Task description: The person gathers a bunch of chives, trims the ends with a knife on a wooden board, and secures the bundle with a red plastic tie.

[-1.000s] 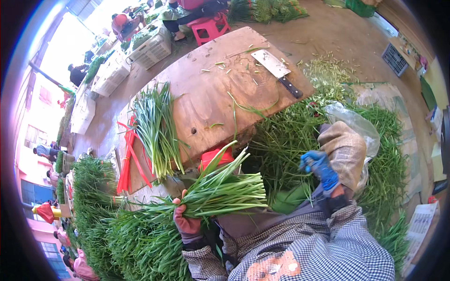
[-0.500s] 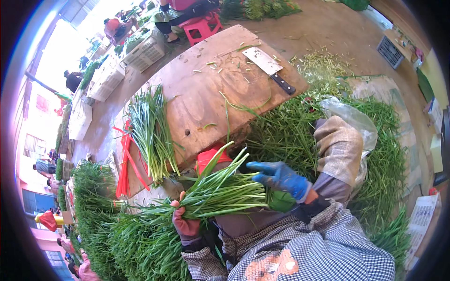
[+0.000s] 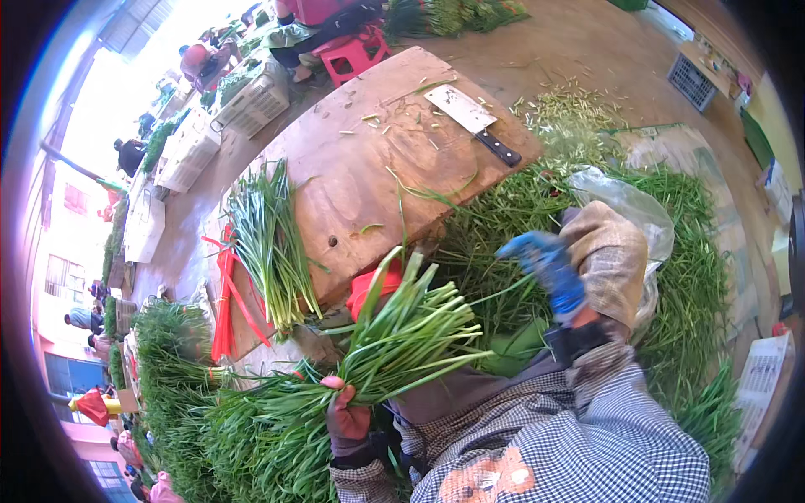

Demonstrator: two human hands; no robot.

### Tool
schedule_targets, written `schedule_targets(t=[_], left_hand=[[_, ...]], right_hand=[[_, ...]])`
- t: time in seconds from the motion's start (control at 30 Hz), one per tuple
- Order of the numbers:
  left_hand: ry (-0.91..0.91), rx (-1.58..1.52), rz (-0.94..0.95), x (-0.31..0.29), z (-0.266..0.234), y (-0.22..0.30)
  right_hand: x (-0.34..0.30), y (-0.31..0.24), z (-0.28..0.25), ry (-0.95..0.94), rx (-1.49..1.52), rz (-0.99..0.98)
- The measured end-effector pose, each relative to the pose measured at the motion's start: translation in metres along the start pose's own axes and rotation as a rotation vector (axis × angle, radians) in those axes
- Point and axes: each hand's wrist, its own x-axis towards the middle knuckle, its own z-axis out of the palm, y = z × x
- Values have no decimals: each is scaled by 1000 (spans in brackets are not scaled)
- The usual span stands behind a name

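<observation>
My left hand (image 3: 348, 411), in a reddish glove, is closed round a bunch of garlic chives (image 3: 411, 339) above my lap. The bunch's pale cut ends fan out to the right. Up and to the right of those ends is my right hand (image 3: 549, 272) in a blue glove, its fingers smeared by motion. One thin stalk (image 3: 503, 292) runs from the bunch toward it; whether the fingers grip it I cannot make out. Another bunch of chives (image 3: 272, 243) lies on the left of the wooden board (image 3: 352, 184), beside red ties (image 3: 225, 293).
A cleaver (image 3: 461, 109) with a black handle lies at the board's far right. Loose greens (image 3: 688, 251) and a clear plastic bag (image 3: 625, 201) are on my right. Piled chives (image 3: 251, 427) fill my left. White crates (image 3: 251, 101), a pink stool (image 3: 352, 57) and other people are farther off.
My right hand has moved up and right, away from the bunch's ends, and a thin stalk now stretches toward it. The bunch in my left hand has fanned out and tilted.
</observation>
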Motion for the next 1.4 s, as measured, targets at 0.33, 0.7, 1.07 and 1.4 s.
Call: schedule_targets(t=[0.33,0.7,1.07,1.4], left_hand=[[31,-73,16,-1,2,-4],[29,-170,43,-4,4,-15],[119,-222,115,-1,1,-19],[36,-259,52,8,12,-6]], right_hand=[[-19,-15,17,-298,-197,71],[-32,-30,82,-392,-9,52],[-18,-35,8,41,400,193],[-19,-15,8,-209,-212,-29]])
